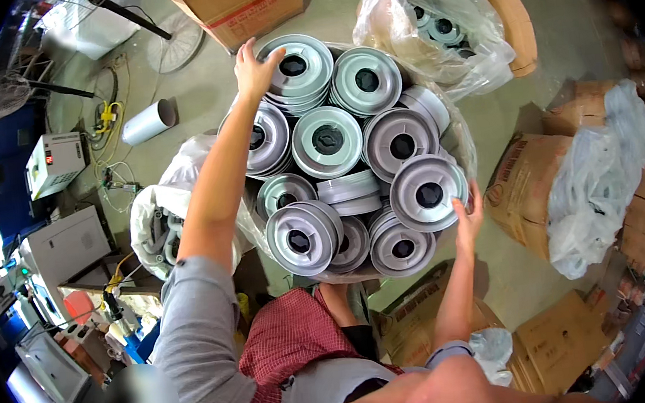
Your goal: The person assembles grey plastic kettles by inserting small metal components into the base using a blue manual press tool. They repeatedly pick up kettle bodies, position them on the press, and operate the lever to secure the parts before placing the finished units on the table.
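Grey round plastic discs with black centres, like reels or covers, stand in stacks inside a large plastic-lined container [465,137]. At the far left of these stacks, my left hand [254,72] rests against the rim of the top disc [309,74], its fingers spread and its thumb over the edge. My right hand [467,222] grips the right rim of another disc [409,212], thumb on top and fingers at the outer side. That disc lies slightly tilted over the stacks around it. In the middle sits a paler greenish disc [303,147].
Behind stands an open cardboard box [254,14]; a plastic-lined container [519,27] holds more discs. A carton with clear plastic [519,182] is at the right. Left are a white bag of grey parts [142,219], a grey tube [146,124] and cables on the floor.
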Tool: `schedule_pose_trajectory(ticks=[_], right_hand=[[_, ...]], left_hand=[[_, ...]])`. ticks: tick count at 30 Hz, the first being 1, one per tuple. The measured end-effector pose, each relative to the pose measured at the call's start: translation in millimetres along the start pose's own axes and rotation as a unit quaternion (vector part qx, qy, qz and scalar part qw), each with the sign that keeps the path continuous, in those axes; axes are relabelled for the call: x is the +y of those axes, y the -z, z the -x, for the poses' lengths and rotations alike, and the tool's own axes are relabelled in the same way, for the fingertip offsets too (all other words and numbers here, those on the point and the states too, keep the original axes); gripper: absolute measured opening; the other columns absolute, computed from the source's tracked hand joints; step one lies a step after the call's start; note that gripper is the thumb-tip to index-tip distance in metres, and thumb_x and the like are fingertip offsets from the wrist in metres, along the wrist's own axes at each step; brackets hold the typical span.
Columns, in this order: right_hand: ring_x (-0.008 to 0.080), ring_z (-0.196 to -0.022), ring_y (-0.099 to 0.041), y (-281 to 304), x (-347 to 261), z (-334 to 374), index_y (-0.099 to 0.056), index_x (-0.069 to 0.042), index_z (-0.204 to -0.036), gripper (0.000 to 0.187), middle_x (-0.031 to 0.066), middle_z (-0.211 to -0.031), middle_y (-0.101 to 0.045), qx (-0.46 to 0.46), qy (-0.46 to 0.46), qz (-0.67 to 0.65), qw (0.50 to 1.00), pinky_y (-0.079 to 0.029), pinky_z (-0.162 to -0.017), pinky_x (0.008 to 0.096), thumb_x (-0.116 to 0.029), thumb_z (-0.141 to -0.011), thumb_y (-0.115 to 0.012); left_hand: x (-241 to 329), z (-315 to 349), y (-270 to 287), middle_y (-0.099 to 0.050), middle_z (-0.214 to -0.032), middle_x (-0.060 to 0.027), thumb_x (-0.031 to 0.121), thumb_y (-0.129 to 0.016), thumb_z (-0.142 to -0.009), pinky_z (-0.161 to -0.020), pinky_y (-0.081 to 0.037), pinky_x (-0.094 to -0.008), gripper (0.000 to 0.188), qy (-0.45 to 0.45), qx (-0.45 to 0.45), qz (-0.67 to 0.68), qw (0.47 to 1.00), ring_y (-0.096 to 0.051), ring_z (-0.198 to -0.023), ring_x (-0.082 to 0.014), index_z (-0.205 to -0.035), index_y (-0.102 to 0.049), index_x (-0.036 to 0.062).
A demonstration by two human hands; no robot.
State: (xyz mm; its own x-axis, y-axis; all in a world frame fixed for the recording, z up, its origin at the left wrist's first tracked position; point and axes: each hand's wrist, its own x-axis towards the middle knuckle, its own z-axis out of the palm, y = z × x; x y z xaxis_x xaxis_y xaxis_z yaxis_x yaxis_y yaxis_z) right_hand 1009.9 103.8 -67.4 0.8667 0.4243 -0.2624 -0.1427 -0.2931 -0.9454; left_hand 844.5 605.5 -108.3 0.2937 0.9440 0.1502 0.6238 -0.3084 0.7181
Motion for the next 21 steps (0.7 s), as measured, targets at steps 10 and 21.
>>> schedule_pose_trajectory(ticks=[10, 21], right_hand=[[0.0361, -0.136, -0.032, -69.0, 13.9, 66.0, -0.046, -0.004, -0.138, 0.073, 0.0252, -0.149, -0.025, -0.002, 0.136, 0.215, 0.967, -0.026, -0.111, 0.0461, -0.025, -0.073, -0.075], [0.0324, -0.129, -0.042, -134.2, 4.6, 143.4, -0.034, 0.001, -0.143, 0.080, 0.0217, -0.142, -0.041, 0.006, 0.173, 0.196, 0.965, -0.035, -0.105, 0.0414, -0.021, -0.077, -0.075]], left_hand=[[-0.9, 57.8, 55.6, -0.058, -0.120, -0.0156, 0.007, -0.077, -0.069, -0.085, -0.050, -0.0336, 0.075, -0.014, -0.083, 0.095, 0.992, -0.060, -0.097, -0.0216, -0.136, -0.045, 0.0046], [7.6, 235.0, 113.8, -0.044, -0.138, -0.0148, 0.012, -0.077, -0.065, -0.101, -0.041, -0.0415, 0.083, -0.009, -0.127, 0.071, 0.989, -0.046, -0.122, -0.0348, -0.139, -0.040, 0.0105]])
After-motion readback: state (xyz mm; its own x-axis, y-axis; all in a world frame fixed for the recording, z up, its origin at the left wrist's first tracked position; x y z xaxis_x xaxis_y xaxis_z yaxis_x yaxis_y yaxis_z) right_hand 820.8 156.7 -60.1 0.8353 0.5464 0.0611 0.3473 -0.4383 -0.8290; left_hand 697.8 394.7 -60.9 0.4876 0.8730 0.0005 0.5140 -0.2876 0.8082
